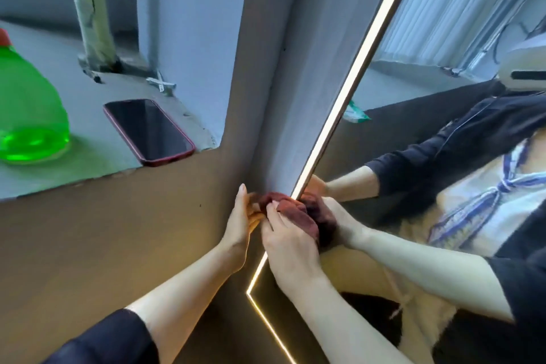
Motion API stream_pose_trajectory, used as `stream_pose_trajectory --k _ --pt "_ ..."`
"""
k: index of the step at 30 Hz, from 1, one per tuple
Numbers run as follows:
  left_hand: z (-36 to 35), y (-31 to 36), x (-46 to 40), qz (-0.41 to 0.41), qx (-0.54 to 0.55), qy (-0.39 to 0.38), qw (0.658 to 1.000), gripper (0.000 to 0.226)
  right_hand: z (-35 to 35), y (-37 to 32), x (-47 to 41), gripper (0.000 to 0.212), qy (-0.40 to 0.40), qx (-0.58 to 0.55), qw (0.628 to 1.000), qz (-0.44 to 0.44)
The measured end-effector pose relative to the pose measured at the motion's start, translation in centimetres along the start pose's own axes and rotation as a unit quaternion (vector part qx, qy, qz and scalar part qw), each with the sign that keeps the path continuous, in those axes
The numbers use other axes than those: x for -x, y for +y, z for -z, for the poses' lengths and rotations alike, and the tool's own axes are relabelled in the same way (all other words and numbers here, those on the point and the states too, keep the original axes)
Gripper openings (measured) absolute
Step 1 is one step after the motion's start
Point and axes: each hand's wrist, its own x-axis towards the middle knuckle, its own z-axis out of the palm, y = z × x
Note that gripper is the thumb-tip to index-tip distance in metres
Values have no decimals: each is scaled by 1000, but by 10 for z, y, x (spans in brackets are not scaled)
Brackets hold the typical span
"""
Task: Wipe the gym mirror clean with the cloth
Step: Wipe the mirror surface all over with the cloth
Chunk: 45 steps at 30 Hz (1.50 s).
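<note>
Grip: your right hand [288,241] has its fingers curled round the dark red cloth [295,210], bunching it against the lit edge of the mirror [443,115].
Left hand: your left hand [240,220] sits just left of the grip, thumb pointing up, fingertips touching the cloth's left end; blur hides whether they pinch it, so you cannot tell how firmly it holds.
Cloth: it lies between your two hands, pressed at the mirror's left border, low on the frame, partly wrapped over the edge.
Light strip: the glowing strip [354,74] runs up and to the right from the grip, and bends at a corner below your right wrist.
Mirror: the glass spreads to the right of the grip and shows your arms, the cloth and a dark jacket in reflection.
Wall: the grey wall column [260,68] rises just above and left of the grip.
Sill: the window sill [88,174] lies well up and left of your hands.
Phone: a red-cased phone [149,131] rests screen-up on the sill, well apart from the grip.
Bottle: a green bottle [28,112] with a red cap stands further left on the sill.
</note>
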Motion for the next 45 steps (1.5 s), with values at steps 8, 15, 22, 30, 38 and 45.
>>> stream_pose_trajectory --k 8,15,22,30,38,45 --pt "-21 80 25 21 -7 41 999 52 93 20 -44 42 -104 116 986 56" --pt "-42 144 38 -22 -45 -34 998 40 135 44 -42 47 82 8 993 -82" --pt "-52 159 47 -36 -96 -81 991 37 130 38 -13 42 29 -1 998 -59" --pt "-61 163 48 -29 -83 -80 993 44 148 59 -42 46 201 92 969 -114" --pt "-64 168 39 -25 -64 -91 993 46 199 64 -86 40 303 32 945 -114" --pt "-61 173 33 -13 6 -32 999 47 149 63 -74 31 197 111 974 -13"
